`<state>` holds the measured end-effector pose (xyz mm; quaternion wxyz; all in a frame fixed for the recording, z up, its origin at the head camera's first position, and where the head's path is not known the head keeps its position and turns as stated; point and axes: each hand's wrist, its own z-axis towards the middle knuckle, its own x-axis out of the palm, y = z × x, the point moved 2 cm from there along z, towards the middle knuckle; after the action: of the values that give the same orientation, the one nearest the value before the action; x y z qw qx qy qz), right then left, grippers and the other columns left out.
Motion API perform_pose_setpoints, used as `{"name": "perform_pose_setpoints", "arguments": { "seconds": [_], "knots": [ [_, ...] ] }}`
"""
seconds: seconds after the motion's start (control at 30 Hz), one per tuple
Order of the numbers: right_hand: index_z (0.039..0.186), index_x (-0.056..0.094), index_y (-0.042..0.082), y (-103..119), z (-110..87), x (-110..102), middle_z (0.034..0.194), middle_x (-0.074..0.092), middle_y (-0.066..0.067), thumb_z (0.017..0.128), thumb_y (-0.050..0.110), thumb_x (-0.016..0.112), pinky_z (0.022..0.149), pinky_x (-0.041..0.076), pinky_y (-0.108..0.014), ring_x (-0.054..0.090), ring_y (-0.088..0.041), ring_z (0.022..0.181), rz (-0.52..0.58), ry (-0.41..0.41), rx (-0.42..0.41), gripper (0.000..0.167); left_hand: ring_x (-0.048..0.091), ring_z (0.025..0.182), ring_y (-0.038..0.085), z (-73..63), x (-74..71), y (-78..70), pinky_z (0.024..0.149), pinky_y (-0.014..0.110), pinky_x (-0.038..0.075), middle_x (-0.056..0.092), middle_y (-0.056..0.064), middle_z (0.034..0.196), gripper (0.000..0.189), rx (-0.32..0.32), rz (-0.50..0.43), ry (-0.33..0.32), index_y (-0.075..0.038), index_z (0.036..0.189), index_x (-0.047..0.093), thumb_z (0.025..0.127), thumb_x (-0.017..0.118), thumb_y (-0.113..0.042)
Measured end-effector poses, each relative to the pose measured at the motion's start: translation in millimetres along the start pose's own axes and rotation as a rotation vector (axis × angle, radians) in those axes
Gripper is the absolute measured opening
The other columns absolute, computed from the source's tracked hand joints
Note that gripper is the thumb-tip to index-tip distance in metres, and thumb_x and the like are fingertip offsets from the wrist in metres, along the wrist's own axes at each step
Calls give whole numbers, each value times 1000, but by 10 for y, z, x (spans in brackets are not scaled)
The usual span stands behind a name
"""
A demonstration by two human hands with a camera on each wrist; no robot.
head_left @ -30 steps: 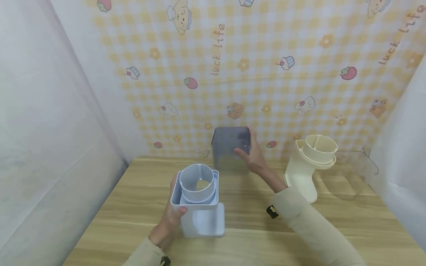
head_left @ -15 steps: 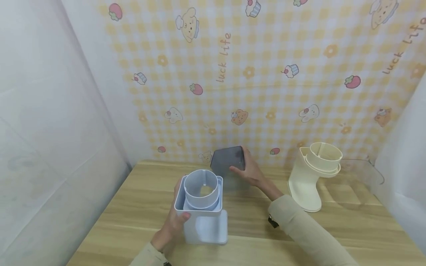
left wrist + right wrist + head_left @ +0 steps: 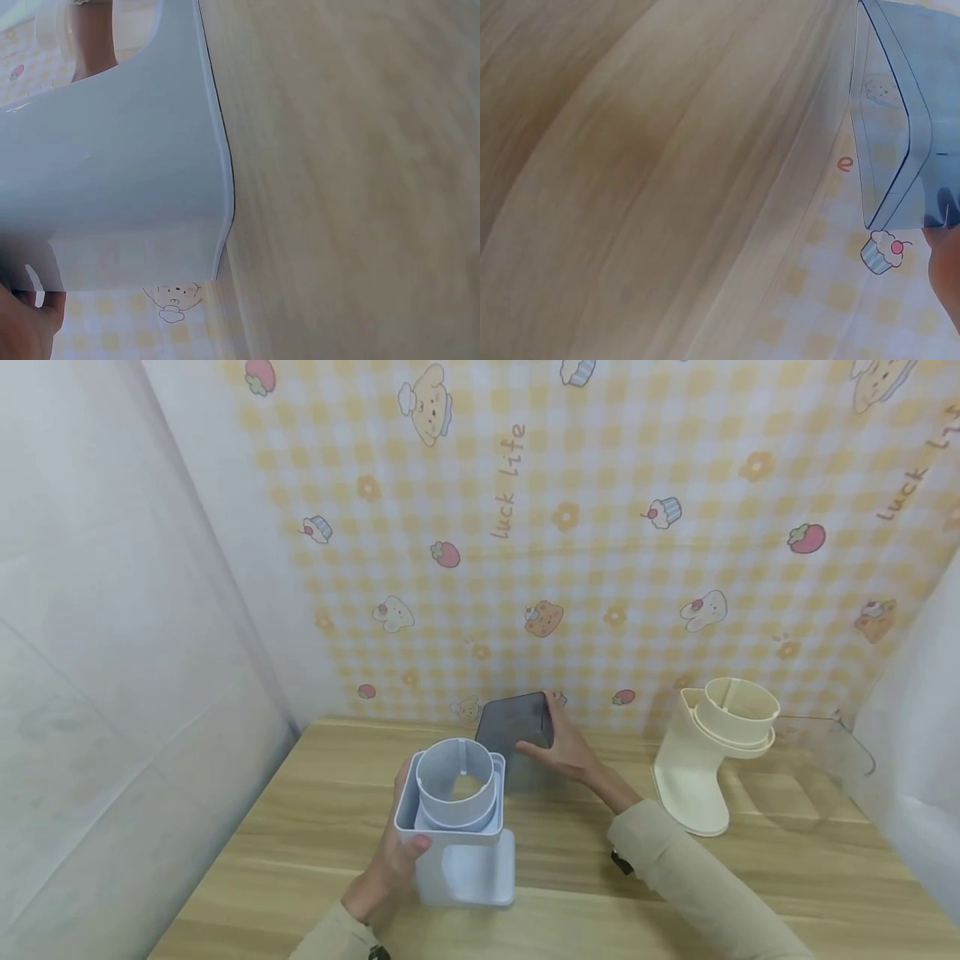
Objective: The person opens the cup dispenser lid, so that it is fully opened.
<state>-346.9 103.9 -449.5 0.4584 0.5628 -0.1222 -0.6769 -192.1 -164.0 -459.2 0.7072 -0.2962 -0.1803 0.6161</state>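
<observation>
A pale blue pet-feeder-like stand stands on the table, with a square tray and round collar on top. My left hand grips its upper left side, thumb at the front. Behind it is a smoky translucent box, tilted, its closed end up. My right hand holds that box by its right side. In the right wrist view the box shows an open rim facing the table side; whether it touches the wood is unclear. The stand fills much of the left wrist view.
A cream stand of similar shape, with a round collar, stands on the right of the wooden table. Beside it is a faint clear container. A checked yellow cloth hangs behind, with white sheets at the sides.
My right hand has lowered the translucent box toward the table behind the blue stand and tilted it. The head view has shifted slightly. My left hand keeps its grip on the stand.
</observation>
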Motion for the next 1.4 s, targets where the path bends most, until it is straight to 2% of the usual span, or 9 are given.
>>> {"name": "perform_pose_setpoints", "arguments": {
  "seconds": [0.23, 0.57, 0.7, 0.9, 1.03, 1.17, 1.3, 1.4],
  "knots": [
    [160, 9, 8, -15, 5, -59, 166, 13, -20, 82, 57, 74, 118, 26, -60, 21, -41, 151, -22, 21, -20, 112, 42, 134, 15, 19, -5, -14, 112, 20, 33, 36, 8, 154, 95, -6, -5, 4, 2, 157, 3, 98, 46, -58],
    [161, 5, 11, -73, -67, -143, 166, 10, -20, 78, 52, 81, 117, 26, -62, 19, -42, 151, 30, 61, 32, 120, 42, 135, 14, 24, 0, -18, 113, 20, 32, 35, 9, 155, 94, -12, 9, 8, 1, 157, 3, 98, 46, -58],
    [161, 6, 14, -116, -87, -217, 165, 17, -20, 75, 49, 84, 114, 32, -62, 29, -44, 146, 50, 85, 47, 122, 42, 135, 15, 32, 8, -15, 113, 20, 32, 36, 9, 154, 94, -16, 10, 14, 1, 158, 4, 98, 46, -58],
    [161, 2, 12, -187, -156, -308, 164, 20, -19, 79, 33, 85, 114, 34, -59, 34, -45, 143, 179, 146, 42, 119, 42, 134, 15, 44, 17, -27, 112, 21, 33, 36, 9, 154, 94, -11, 3, 12, 1, 157, 4, 98, 46, -57],
    [161, 2, 16, -248, -254, -330, 162, 25, -18, 80, 34, 84, 112, 35, -62, 35, -48, 142, 225, 148, 72, 117, 42, 134, 15, 40, 16, -34, 113, 20, 33, 36, 9, 154, 94, -9, 7, 5, 2, 157, 4, 98, 46, -57],
    [161, 3, 20, -298, -286, -326, 159, 30, -17, 80, 31, 85, 109, 36, -66, 35, -50, 141, 265, 147, 65, 116, 41, 134, 15, 22, 13, -24, 113, 20, 32, 36, 7, 153, 94, -17, -3, 0, 1, 157, 4, 98, 47, -58],
    [161, 3, 23, -321, -271, -313, 159, 30, -15, 80, 30, 84, 110, 32, -67, 32, -49, 143, 300, 162, 48, 115, 42, 134, 15, 11, 9, -18, 113, 21, 32, 36, 8, 153, 94, -9, -10, -6, 2, 157, 4, 98, 47, -58],
    [161, 0, 21, -322, -273, -309, 161, 25, -16, 81, 30, 84, 112, 28, -69, 29, -49, 144, 321, 182, 40, 116, 41, 134, 15, 6, 6, -17, 113, 20, 31, 34, 8, 155, 94, 0, 10, -11, 3, 157, 5, 98, 46, -58]
  ]
}}
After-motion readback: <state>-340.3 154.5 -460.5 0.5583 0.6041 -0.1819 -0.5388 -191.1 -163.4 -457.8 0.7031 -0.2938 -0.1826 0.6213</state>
